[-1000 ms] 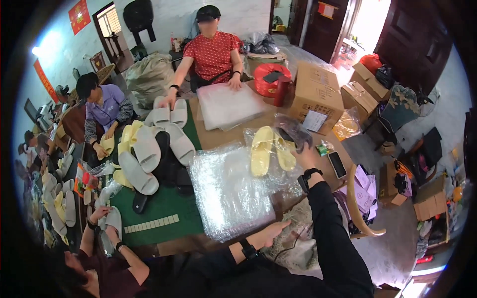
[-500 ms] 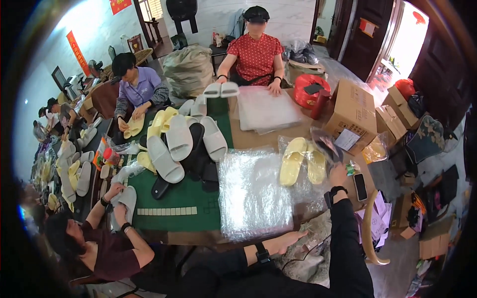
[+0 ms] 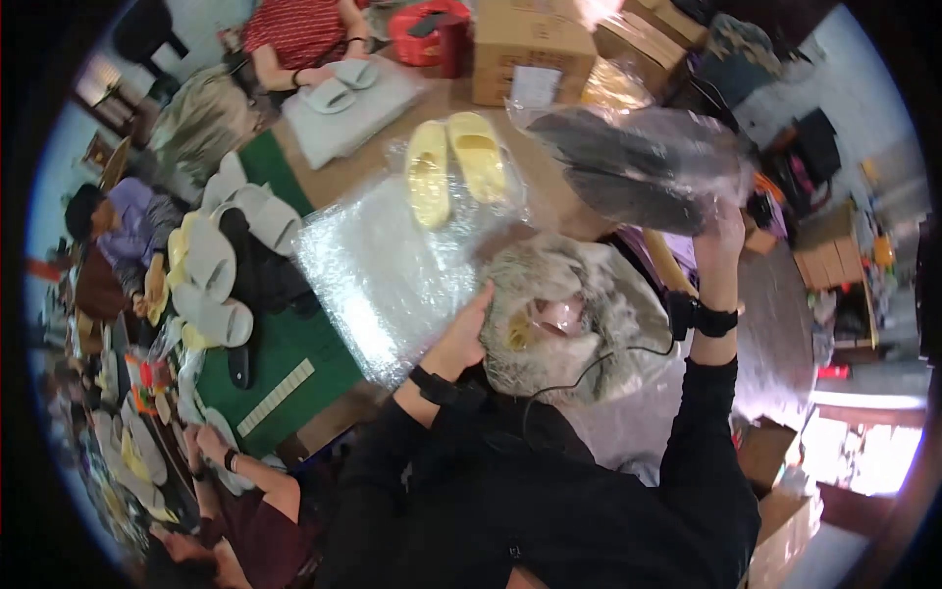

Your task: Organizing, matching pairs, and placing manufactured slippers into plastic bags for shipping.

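My right hand (image 3: 724, 234) grips one end of a clear plastic bag holding a pair of dark grey slippers (image 3: 638, 162), raised off to the right of the table. Glare and blur on the plastic hide the slippers' details. My left hand (image 3: 465, 334) is at the near side of the table, fingers stretched out beside the rim of a whitish sack (image 3: 633, 358). The sack gapes open between my arms, with pinkish and yellow pieces inside. On the table, yellow slippers (image 3: 429, 175) rest in a clear bag, next to a stack of flat clear bags (image 3: 378, 275).
A cardboard box (image 3: 530, 59) stands at the far edge. Piled slippers (image 3: 211, 260) lie on a green mat (image 3: 294, 368) to the left. Across the table, a person in red (image 3: 294, 39) has light slippers; another person (image 3: 260, 491) works at left near me. A cable crosses the sack.
My view has swung down and right. My right hand has lifted the bagged dark slippers away from the table toward the right. My left hand has come to the sack's rim.
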